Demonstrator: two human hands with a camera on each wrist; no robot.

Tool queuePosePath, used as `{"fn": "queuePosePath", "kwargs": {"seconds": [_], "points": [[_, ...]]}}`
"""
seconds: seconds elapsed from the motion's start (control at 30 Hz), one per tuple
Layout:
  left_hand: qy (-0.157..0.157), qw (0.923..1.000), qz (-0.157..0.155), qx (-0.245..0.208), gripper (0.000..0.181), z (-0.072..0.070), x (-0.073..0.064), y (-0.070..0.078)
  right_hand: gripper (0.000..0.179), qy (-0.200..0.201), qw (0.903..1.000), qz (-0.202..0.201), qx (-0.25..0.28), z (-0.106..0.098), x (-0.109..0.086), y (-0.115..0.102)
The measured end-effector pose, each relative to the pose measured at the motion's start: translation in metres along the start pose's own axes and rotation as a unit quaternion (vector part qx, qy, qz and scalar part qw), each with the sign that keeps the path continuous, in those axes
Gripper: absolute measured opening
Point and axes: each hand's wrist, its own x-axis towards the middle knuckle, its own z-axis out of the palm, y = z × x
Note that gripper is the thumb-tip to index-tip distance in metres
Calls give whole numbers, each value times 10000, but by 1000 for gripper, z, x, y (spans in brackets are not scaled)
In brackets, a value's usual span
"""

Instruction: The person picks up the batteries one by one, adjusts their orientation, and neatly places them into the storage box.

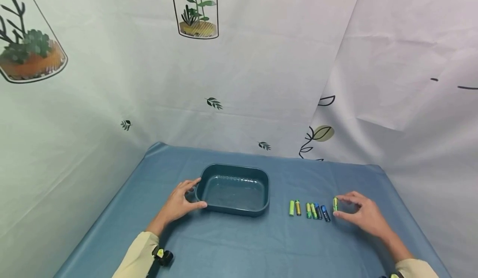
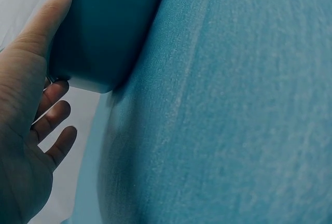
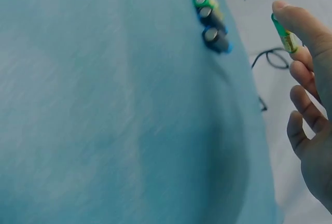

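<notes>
Pale cloth backdrop (image 1: pixel 261 70) up behind, dotted with leaf prints (image 1: pixel 214 103), and a blue-covered bench (image 1: pixel 239 249) out front! Left of centre, towards the far edge, sits a teal baking dish (image 1: pixel 239 211), the left grip (image 1: pixel 177 203) spanning its left end, thumb on the near side, index finger on the far.

Over to the right, here's the action: the right grip (image 1: pixel 362 215) has a green-and-yellow cylindrical battery (image 1: pixel 335 204) pinched by thumb and index finger, parted only as wide as the cell is long, the other fingers loosely curled. That battery is just right of a row of six batteries (image 1: pixel 314 211), apparently clear of the bench (how high, I can't tell).

The way to play it: light, even pressure, thumb and fingertip square in line, because a smooth cylinder would likely squirt out of a crooked squeeze. Go easy beside the blue pair (image 1: pixel 325 213) at the row's right end; they could roll at a nudge.

And direction? Long axis near to far, solid green end at the thumb, nearer side, yellower end at the index finger; which terminal is which, I can't make out.
</notes>
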Motion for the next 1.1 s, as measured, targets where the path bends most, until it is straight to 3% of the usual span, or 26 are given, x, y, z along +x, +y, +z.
{"fn": "queuePosePath", "kwargs": {"seconds": [0.27, 0.47, 1.1], "points": [[56, 10000, 37, -34, 96, 0, 0, 0, 44, 242, 9994, -178, -178, -2, 23, -22], [47, 10000, 13, -15, 96, 0, 0, 0, 48, 268, 9992, -89, -299, -2, 38, -41], [15, 10000, -26, -48, 96, 0, 1, 1, 49, 120, 9984, -441, 345, 24, 89, -94]]}}
